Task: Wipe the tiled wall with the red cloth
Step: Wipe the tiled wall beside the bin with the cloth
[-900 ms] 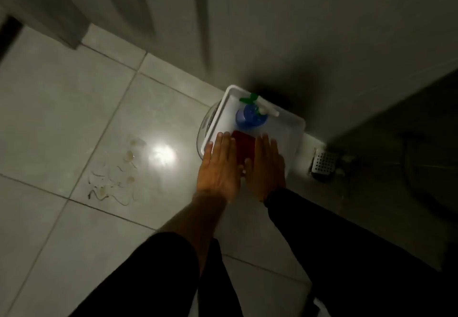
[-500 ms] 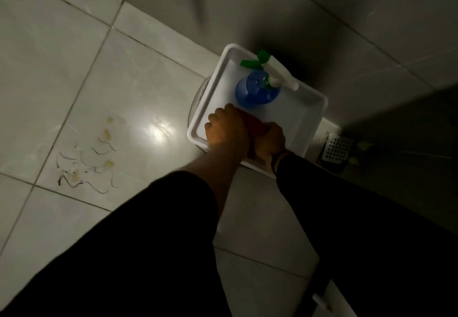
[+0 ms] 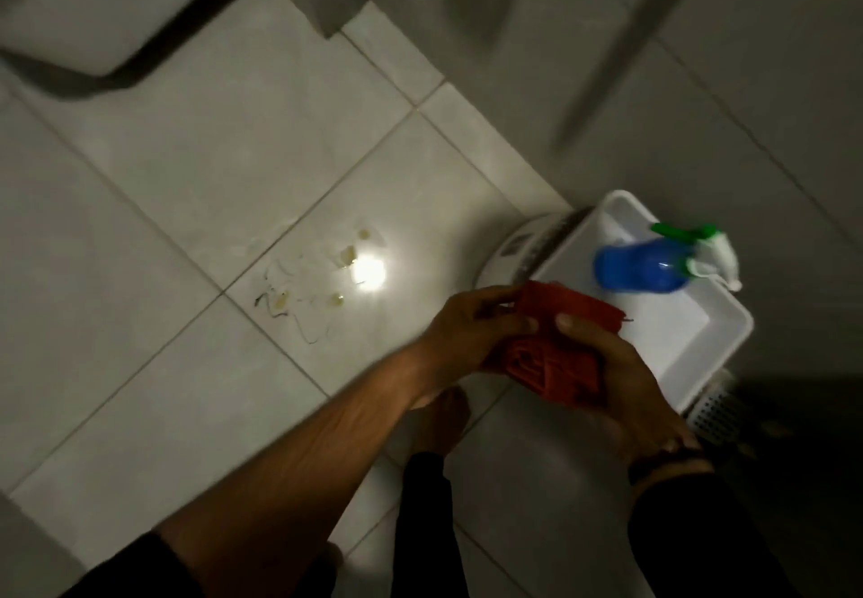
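Observation:
The red cloth [image 3: 555,350] is bunched between both hands, held above the near corner of the white tray [image 3: 691,345]. My left hand [image 3: 467,331] grips its left side, and my right hand [image 3: 616,382] holds it from below and the right, thumb on top. The grey tiled wall [image 3: 700,60] rises at the upper right, blurred and dim.
A blue spray bottle [image 3: 644,268] with a green and white trigger lies in the tray. A round white object [image 3: 518,247] sits under the tray's left edge. A floor drain grate [image 3: 719,410] is at the right. Debris [image 3: 303,289] lies on the floor tiles. My bare foot [image 3: 443,424] stands below the hands.
Both hands reached into the tray, closed on the red cloth and lifted it out toward me. The view swung left, so the tray now sits further right.

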Available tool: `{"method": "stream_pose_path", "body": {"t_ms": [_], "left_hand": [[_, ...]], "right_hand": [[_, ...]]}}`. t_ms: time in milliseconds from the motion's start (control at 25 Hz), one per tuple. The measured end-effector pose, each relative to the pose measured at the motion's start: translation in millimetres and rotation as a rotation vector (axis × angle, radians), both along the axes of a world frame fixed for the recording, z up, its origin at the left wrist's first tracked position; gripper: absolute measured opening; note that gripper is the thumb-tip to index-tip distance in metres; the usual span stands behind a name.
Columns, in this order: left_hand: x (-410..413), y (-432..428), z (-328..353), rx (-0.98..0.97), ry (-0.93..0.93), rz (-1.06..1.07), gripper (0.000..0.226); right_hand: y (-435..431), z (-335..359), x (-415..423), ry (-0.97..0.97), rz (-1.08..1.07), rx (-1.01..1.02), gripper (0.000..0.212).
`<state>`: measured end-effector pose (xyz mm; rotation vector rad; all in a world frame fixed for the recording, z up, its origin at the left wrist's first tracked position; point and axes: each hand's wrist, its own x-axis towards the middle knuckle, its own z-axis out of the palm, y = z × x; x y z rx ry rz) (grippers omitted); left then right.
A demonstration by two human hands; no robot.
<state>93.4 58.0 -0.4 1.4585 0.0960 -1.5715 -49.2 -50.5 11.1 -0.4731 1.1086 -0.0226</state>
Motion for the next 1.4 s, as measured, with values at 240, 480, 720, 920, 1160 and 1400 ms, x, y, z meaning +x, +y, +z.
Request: {"method": "stream_pose_path", "body": {"t_ms": [240,480,720,920,1160,1400], "left_hand": [[48.6,185.8,-53.7,0.081,-0.088,0.262,0.04],[73.7,375.4,-235.1,0.719,-0.493,0.154,0.078],[94.4,448.5,-398.3,1.041,-1.059,-0.039,0.089],[70.0,480.6,-467.4,1.033,-1.366,-0.005,0.08],[68.9,480.5,-475.5,1.016,-1.355,0.021,0.079],[68.8,478.4,-477.2,1.006,-1.331,0.032,0.08]], "right_hand": [[134.3,-49.4,98.6,0.204,0.463,0.01,0.041],[230.9,-192.6,228.2,0.148,0.83,-0.486,0.012],[278.4,-342.3,332.9,-0.017,1.411,-1.461,0.076],[308.3,-428.6,332.4,-0.202,1.753,-1.811,0.087],[355.3,-455.8,257.4,-0.304,1.739,-2.069,0.08],[301.3,-450.4,290.8,0.048,1.576,-2.021,0.078]]}}
